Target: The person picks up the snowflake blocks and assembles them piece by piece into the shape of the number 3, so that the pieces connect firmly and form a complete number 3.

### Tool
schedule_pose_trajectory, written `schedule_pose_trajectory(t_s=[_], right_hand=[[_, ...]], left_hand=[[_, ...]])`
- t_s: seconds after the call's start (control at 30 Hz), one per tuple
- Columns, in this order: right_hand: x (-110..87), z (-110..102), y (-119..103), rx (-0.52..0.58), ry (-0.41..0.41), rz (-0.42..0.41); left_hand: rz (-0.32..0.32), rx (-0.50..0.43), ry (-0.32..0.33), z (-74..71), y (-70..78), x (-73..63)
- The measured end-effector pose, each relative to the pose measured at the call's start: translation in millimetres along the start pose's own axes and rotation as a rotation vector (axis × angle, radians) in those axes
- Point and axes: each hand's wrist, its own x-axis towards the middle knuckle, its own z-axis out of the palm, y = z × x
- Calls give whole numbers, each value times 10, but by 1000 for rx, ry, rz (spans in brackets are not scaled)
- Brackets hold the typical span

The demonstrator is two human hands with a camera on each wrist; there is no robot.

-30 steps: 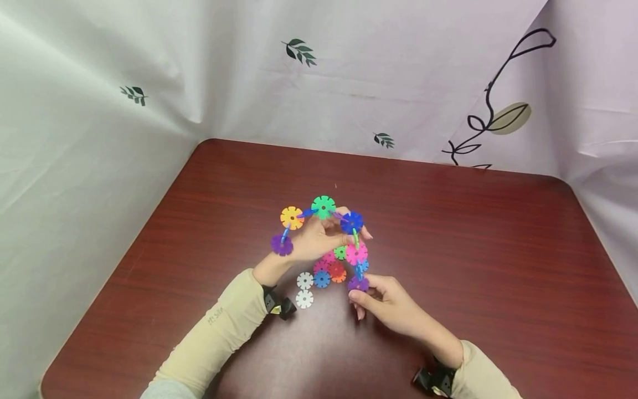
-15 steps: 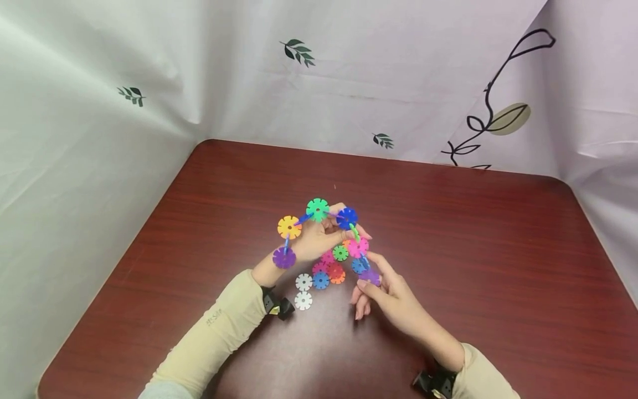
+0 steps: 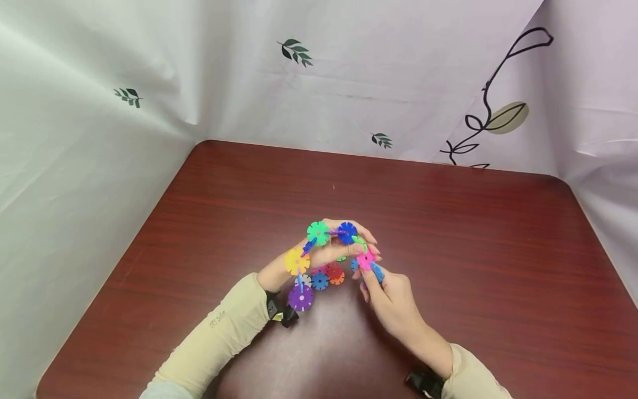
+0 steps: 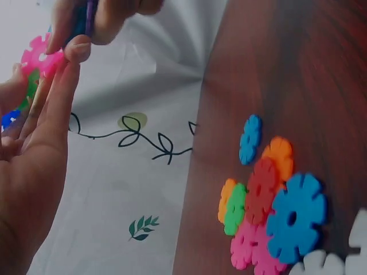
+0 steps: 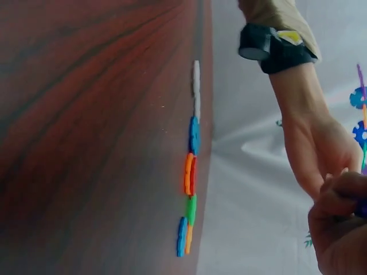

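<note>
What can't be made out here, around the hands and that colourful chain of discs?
1. Head view: the end of the chain at the right hand, mostly covered by that hand.
2. Left wrist view: white discs, cut off by the picture's edge.
3. Right wrist view: most of the chain, cut off by the right edge.
4. Head view: lettering on the left sleeve, too small and blurred to read.

Green disc (image 3: 341, 259) mostly behind left hand (image 3: 326, 255)
</note>
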Motion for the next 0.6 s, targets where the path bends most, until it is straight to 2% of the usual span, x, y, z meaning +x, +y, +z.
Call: schedule_pose_trajectory(t_s=[0.1,0.2,0.27,0.37,0.5,0.6], right_hand=[[-10,32,-2,-33,36,-53],[-30,36,-14,-11,-1,-62],[-42,30,-18,-7,-34,-62],[-43,18,-26,4,-61,-32],[-22,5,-52,4,-41,29],[-13,-4,-130,10,-25,77]], left_hand=[[-16,-29,55,-1,-9,-4],[-19,-84,98,-26,-21,-12],[-16,-76,108,-45,-16,-16],[13,-5,75,-55,14,-20],[82,108,20,-54,48,-10],[92,148,18,-63,60,-17]])
